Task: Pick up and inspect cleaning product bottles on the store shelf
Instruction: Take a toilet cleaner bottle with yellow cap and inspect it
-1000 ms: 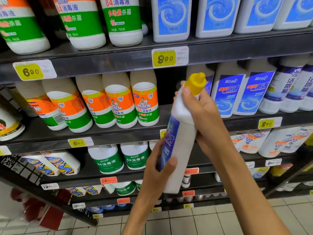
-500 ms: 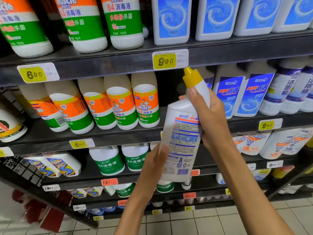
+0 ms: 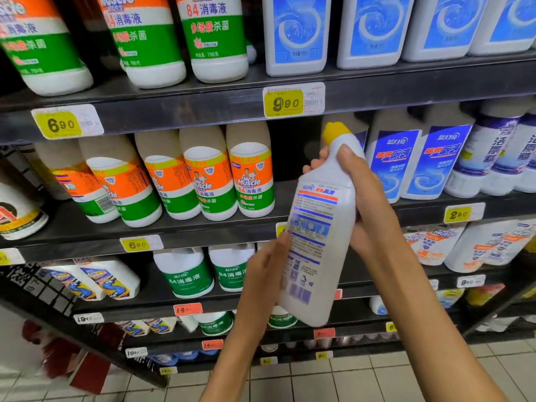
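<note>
A white cleaner bottle [image 3: 316, 242] with a yellow angled cap is held in front of the middle shelf, its back label of small print facing me. My right hand [image 3: 362, 187] grips its neck and shoulder, thumb across the front. My left hand [image 3: 261, 274] holds the lower left side of the bottle, fingers behind it. The bottle leans with its cap up and its base toward the lower shelves.
Dark shelves [image 3: 203, 230] carry orange-and-green Mr Muscle bottles [image 3: 252, 181], blue-labelled white bottles [image 3: 397, 163] to the right and green-labelled jugs [image 3: 185, 274] below. Yellow price tags [image 3: 287, 101] line the shelf edges. Tiled floor [image 3: 319, 378] lies below.
The bottle was turned from its side to show the back label. It has since tilted a little more, and my left hand slid up its lower left side.
</note>
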The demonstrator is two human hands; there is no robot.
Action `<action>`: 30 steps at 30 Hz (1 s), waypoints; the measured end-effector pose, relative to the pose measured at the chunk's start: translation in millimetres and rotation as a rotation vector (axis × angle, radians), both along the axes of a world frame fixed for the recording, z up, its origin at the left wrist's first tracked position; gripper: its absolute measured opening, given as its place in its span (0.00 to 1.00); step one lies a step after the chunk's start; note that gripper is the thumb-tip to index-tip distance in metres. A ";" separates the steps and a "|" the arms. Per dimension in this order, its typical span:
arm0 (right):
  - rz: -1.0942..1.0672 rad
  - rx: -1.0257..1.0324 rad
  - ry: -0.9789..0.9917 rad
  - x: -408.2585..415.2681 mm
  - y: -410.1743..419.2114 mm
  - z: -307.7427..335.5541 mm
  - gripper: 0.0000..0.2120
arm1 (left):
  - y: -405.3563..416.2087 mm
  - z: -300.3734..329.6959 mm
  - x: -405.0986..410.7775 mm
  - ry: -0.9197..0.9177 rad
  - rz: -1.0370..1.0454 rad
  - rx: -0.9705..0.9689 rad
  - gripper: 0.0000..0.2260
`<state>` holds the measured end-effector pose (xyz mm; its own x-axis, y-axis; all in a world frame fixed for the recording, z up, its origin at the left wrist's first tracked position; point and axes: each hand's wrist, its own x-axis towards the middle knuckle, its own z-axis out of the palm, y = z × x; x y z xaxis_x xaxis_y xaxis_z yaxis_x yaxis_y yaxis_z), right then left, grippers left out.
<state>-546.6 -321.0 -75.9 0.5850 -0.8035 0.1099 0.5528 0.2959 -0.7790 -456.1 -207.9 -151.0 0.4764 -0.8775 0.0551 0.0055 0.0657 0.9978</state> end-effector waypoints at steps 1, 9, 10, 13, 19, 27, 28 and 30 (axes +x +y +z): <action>-0.087 -0.054 0.052 1.9 1.2 1.9 0.16 | -2.2 0.6 2.9 -0.035 0.047 -0.041 0.17; -0.071 -0.239 0.320 8.9 -5.5 -0.2 0.11 | -3.4 -12.5 -22.8 -0.092 -0.137 0.030 0.31; -0.034 -0.294 0.330 7.1 -7.5 -2.7 0.10 | -1.0 -14.7 -19.3 0.019 -0.152 0.038 0.29; 0.022 -0.343 0.368 5.3 -11.8 -9.4 0.16 | 4.8 -20.8 -3.2 0.323 -0.303 0.004 0.18; 0.050 -0.313 0.356 13.5 -19.6 -19.4 0.18 | -1.2 -17.5 4.2 0.394 -0.422 -0.068 0.20; -0.180 -0.333 0.474 24.5 -47.8 -35.6 0.12 | -21.0 -36.2 16.6 -0.065 -0.127 0.032 0.18; -0.202 -0.379 0.482 27.1 -50.3 -33.2 0.12 | -24.8 -37.8 19.8 -0.090 -0.135 0.033 0.19; -0.216 -0.440 0.482 32.7 -53.2 -25.5 0.12 | -34.6 -36.7 26.9 -0.180 -0.102 0.044 0.22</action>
